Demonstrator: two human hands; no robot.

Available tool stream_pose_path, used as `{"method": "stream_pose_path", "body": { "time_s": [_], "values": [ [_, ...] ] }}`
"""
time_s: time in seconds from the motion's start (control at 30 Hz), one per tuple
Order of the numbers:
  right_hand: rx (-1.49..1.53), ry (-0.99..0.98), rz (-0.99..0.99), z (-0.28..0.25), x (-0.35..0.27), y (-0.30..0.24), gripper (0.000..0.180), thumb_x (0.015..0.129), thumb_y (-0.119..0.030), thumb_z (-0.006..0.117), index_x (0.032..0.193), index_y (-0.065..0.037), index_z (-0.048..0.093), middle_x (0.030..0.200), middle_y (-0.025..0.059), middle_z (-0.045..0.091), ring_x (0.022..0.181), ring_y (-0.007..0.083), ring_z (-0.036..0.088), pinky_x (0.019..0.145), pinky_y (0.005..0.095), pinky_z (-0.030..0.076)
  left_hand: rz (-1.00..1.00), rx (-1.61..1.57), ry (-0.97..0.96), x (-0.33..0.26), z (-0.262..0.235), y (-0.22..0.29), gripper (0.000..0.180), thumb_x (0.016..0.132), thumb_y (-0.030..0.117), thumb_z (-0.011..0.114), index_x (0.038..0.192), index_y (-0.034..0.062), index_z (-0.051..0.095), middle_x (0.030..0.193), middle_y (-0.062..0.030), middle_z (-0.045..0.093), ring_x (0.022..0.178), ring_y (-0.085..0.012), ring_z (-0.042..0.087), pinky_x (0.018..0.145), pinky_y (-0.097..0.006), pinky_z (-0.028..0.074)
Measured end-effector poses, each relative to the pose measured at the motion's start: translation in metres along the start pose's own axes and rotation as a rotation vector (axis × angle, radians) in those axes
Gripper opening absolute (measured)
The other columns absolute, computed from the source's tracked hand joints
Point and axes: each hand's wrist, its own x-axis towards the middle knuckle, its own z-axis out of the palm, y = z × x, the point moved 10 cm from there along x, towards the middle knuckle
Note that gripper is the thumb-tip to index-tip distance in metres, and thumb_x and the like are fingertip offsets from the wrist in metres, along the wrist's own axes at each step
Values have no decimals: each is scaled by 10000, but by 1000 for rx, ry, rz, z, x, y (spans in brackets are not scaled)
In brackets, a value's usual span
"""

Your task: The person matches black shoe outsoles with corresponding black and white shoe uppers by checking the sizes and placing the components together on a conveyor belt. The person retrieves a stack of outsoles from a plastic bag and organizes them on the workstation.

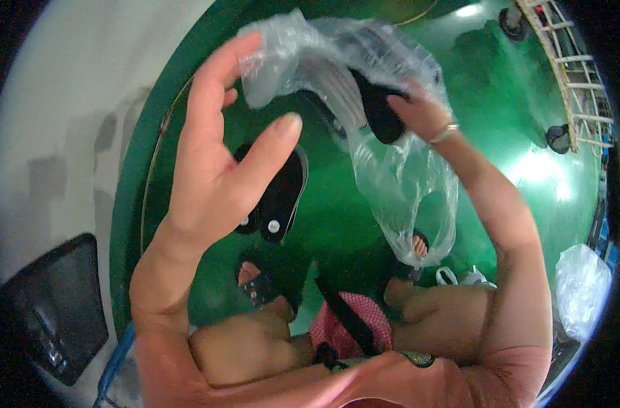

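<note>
My left hand (218, 163) is raised at the left, thumb and fingers wide apart. Its fingertips meet the edge of a clear plastic bag (276, 58), which spreads across the upper middle and hangs down on the right. At the bag's right side my right hand (422, 112) is closed on a black slipper (383, 112), partly covered by the plastic. Beside that slipper a grey striped piece (334, 88) shows through the film; its kind is unclear. Below my left hand, black slippers (283, 197) with round white stickers lie on the green floor.
Between my legs is a pink woven thing (354, 316) with a black strap. A black mesh panel (58, 306) stands at the left by the pale wall (65, 102). A white wheeled rack (572, 75) is at the far right, with a crumpled plastic bag (582, 289) nearer.
</note>
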Motion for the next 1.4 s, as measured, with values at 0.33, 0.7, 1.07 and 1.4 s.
{"method": "stream_pose_path", "body": {
  "time_s": [0.33,0.7,1.07,1.4],
  "values": [
    [283,-1101,-420,11,-129,-189,328,710,-225,549,970,-25,543,809,158,568,774,304,564,688,358,442,-137,-12,-536,-98,90,12,767,654,339,677,1201,-25,282,1053,-202,468,976,-356,448,828,-418,332],
    [607,-1065,644,172,-154,-79,855,705,-543,559,1236,50,246,1194,197,380,1008,282,453,784,384,426,-1050,-731,289,-210,1,-194,418,819,198,537,1154,24,356,1043,-90,495,881,-158,515,746,-300,448],
    [749,-773,772,242,-143,-59,975,568,-571,663,1173,87,273,1123,212,456,987,296,492,791,388,437,-1224,-626,249,-236,25,-268,694,708,319,663,1213,33,282,1146,-131,420,1033,-245,433,874,-375,363],
    [892,-564,811,258,-144,-40,925,512,-372,780,1124,97,269,1082,204,487,951,272,526,802,350,439,-1415,-1149,210,-237,79,-244,406,770,284,554,1087,39,486,1042,-110,550,943,-234,534,819,-366,438]
  ]
}}
